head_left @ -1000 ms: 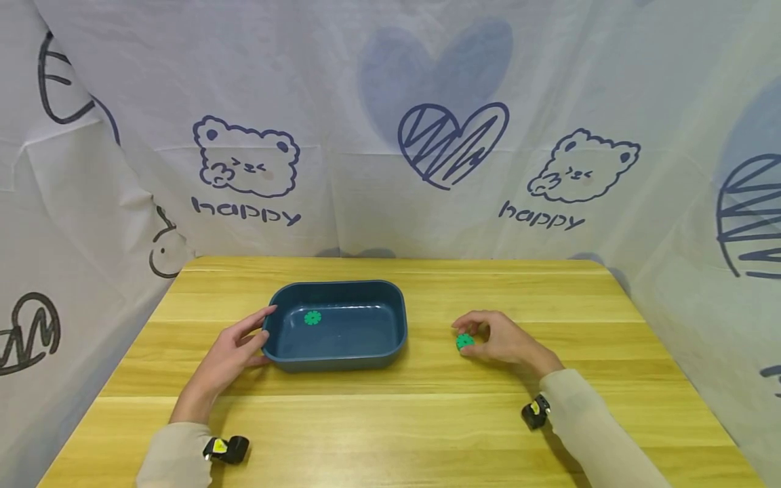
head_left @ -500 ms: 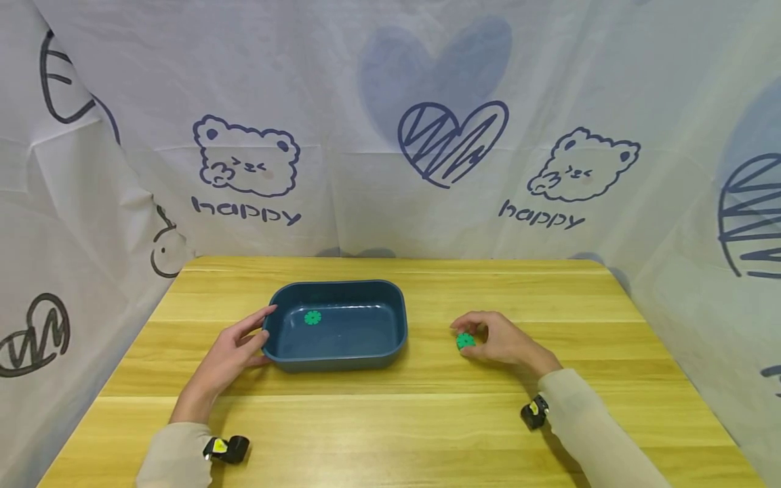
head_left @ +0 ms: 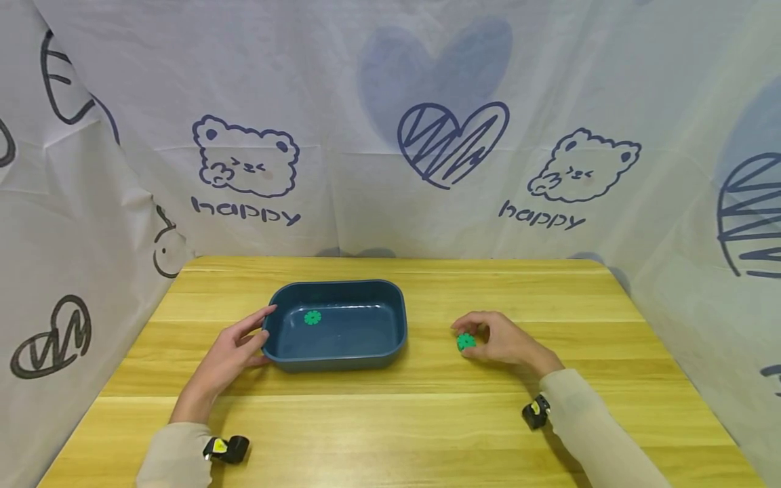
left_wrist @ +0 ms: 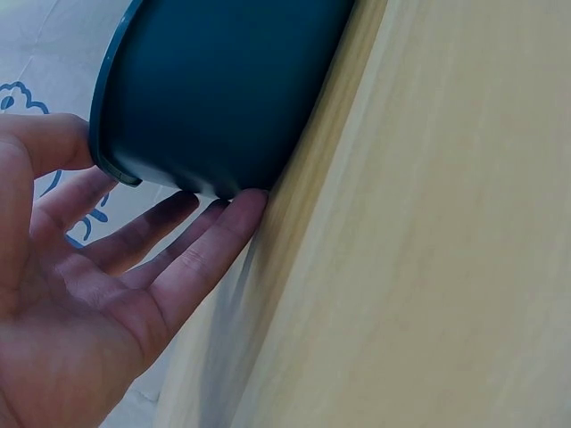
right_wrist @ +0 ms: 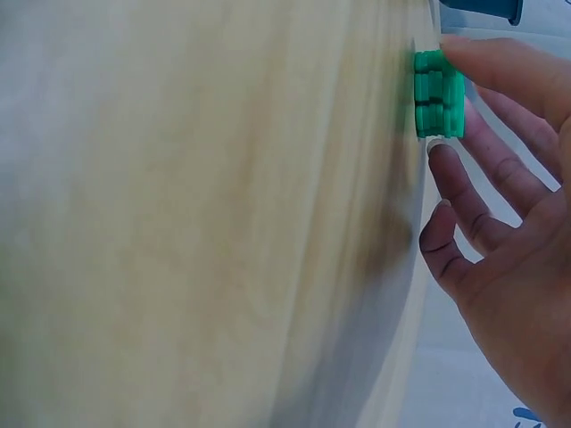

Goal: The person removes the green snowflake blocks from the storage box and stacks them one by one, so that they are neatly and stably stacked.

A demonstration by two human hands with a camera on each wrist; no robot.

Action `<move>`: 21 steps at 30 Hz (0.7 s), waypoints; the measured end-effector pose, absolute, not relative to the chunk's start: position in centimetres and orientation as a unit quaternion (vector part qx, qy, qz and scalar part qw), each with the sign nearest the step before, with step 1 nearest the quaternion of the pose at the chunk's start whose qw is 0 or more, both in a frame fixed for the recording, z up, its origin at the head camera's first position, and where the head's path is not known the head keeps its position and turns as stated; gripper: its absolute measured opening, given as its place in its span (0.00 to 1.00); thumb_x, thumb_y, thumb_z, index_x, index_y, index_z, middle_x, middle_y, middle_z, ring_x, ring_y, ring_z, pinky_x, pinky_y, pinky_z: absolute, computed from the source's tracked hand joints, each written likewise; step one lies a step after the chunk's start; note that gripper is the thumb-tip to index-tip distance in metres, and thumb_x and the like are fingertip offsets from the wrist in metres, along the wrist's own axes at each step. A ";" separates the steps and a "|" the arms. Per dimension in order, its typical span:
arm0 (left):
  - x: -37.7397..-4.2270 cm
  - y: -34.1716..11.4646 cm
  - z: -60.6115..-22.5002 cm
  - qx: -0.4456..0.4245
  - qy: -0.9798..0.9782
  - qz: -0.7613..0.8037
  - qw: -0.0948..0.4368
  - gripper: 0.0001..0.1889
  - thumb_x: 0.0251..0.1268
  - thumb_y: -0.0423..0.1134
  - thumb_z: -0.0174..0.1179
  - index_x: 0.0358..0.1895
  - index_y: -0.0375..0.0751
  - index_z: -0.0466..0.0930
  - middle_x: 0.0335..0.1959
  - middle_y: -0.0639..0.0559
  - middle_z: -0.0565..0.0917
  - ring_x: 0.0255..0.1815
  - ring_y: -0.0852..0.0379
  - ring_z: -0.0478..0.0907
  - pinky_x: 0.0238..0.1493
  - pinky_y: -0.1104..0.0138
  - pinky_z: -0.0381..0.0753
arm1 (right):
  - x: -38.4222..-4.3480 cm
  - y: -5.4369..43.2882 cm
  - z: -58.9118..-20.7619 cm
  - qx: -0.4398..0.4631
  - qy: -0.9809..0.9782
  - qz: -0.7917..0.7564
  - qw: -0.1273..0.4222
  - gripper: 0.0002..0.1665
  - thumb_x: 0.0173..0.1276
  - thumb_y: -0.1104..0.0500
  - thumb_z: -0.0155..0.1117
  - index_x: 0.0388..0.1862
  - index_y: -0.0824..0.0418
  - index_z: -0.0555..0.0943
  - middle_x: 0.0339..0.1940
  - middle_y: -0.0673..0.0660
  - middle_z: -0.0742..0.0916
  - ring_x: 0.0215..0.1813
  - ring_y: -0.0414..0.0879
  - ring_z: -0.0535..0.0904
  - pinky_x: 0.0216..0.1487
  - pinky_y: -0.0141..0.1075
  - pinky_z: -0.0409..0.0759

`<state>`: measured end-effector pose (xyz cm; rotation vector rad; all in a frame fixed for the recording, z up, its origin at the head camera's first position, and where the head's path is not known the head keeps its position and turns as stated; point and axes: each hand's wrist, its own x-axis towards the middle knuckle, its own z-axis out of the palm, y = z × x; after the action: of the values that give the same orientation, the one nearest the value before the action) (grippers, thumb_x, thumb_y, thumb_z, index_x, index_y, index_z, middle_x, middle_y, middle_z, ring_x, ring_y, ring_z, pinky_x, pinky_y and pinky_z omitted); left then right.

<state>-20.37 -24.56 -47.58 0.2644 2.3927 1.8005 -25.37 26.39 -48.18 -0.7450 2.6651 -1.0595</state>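
Note:
A dark blue, rounded rectangular plastic bin [head_left: 338,356] stands on the table, left of the middle. My left hand [head_left: 230,356] rests at its left end. In the left wrist view the thumb touches the rim, while the fairly straight fingers [left_wrist: 210,254] lean on the outer wall. Inside the bin lies a flat green notched disc [head_left: 312,318], like a snowflake building piece. To the bin's right, my right hand [head_left: 500,339] pinches a small stack of green notched discs [right_wrist: 437,94] between thumb and fingers, low at the table. The stack shows several layers edge-on.
The light wooden table [head_left: 390,434] reaches back to a white cloth curtain [head_left: 366,217] printed with bears and hearts, which also hangs at both sides. A black wrist camera [head_left: 227,449] is strapped to the left sleeve, another black camera [head_left: 535,412] to the right one.
The green stack has shifted very slightly between the right fingers, its top face looking a little turned. Both hands, the bin and the disc inside it stay in place.

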 end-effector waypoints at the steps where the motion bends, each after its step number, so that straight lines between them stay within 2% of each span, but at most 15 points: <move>1: -20.4 -24.6 -47.6 0.087 0.794 0.598 0.068 0.29 0.84 0.41 0.49 0.82 0.41 0.57 0.80 0.27 0.57 0.72 0.28 0.69 0.50 0.59 0.91 | -25.4 26.4 -48.2 -0.248 0.896 -0.356 0.091 0.26 0.61 0.59 0.78 0.59 0.55 0.85 0.47 0.48 0.88 0.47 0.43 0.80 0.49 0.33 0.80; 8: -20.4 -24.6 -47.6 0.085 0.790 0.603 0.070 0.29 0.84 0.40 0.48 0.82 0.42 0.57 0.81 0.28 0.56 0.74 0.25 0.66 0.51 0.58 0.91 | -25.3 26.5 -48.2 -0.247 0.897 -0.353 0.097 0.27 0.61 0.58 0.78 0.60 0.54 0.84 0.48 0.47 0.88 0.49 0.44 0.80 0.51 0.35 0.80; 12: -20.3 -24.6 -47.6 0.085 0.789 0.604 0.071 0.29 0.84 0.40 0.48 0.82 0.41 0.57 0.81 0.27 0.56 0.74 0.25 0.66 0.51 0.59 0.91 | -25.3 26.6 -47.9 -0.246 0.893 -0.366 0.091 0.25 0.66 0.56 0.75 0.61 0.55 0.83 0.50 0.51 0.89 0.51 0.47 0.79 0.52 0.37 0.79; 16: -20.3 -24.6 -47.5 0.085 0.790 0.603 0.070 0.29 0.84 0.40 0.48 0.82 0.41 0.57 0.81 0.27 0.55 0.74 0.25 0.66 0.51 0.59 0.91 | -25.6 26.7 -47.1 -0.245 0.889 -0.380 0.068 0.20 0.73 0.57 0.69 0.62 0.59 0.83 0.53 0.57 0.89 0.51 0.48 0.79 0.48 0.36 0.78; 21: -20.3 -24.5 -47.5 0.086 0.790 0.603 0.069 0.29 0.84 0.40 0.48 0.82 0.41 0.57 0.81 0.27 0.56 0.74 0.25 0.66 0.51 0.58 0.91 | -26.1 26.0 -45.7 -0.247 0.891 -0.377 0.046 0.18 0.73 0.61 0.66 0.60 0.61 0.83 0.54 0.61 0.89 0.49 0.46 0.79 0.44 0.34 0.77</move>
<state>-20.26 -24.53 -47.53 0.2588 2.3789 1.8156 -26.14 25.96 -45.73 -0.7553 2.7208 -1.1524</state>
